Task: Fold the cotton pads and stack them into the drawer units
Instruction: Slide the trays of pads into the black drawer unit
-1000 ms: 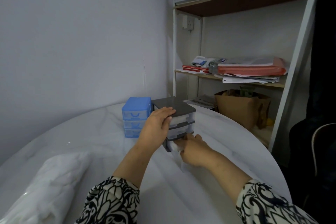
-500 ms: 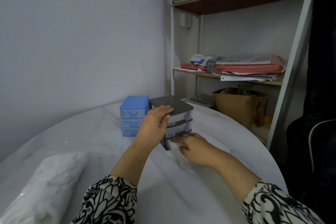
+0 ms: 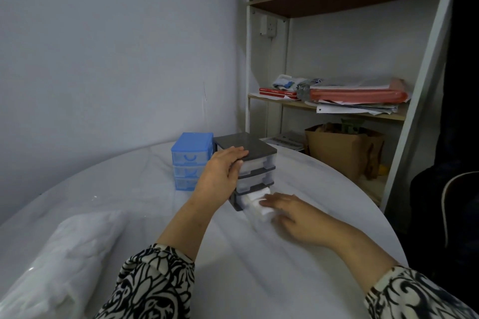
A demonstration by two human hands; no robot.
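Underneath everything lies a round white table [image 3: 298, 280], pushed close to a pale grey wall [image 3: 116, 46] on the left. To the right stands a white-framed shelf unit [image 3: 404, 116] with wooden boards; it holds papers, a red folder [image 3: 357, 96] and a brown cardboard box [image 3: 342, 153] lower down. A white pack of cotton pads [image 3: 59, 261] lies at the near left of the table, its long axis running from near left towards the far right.

Far on the table stand two small drawer units side by side, touching or nearly so: a blue drawer unit [image 3: 190, 160] on the left and a grey drawer unit [image 3: 248, 168] on the right, both upright, three drawers high, their fronts facing the near right. The bottom drawer [image 3: 242, 201] of the grey one is pulled out towards the near right, with a white folded pad [image 3: 260, 206] in it, lying lengthwise along the drawer's pull-out line.

The left hand [image 3: 220, 176] grips the near top corner of the grey unit, fingers on its lid, thumb down the front. The right hand [image 3: 290, 215] lies flat, fingers straight and relaxed, fingertips touching the pad.
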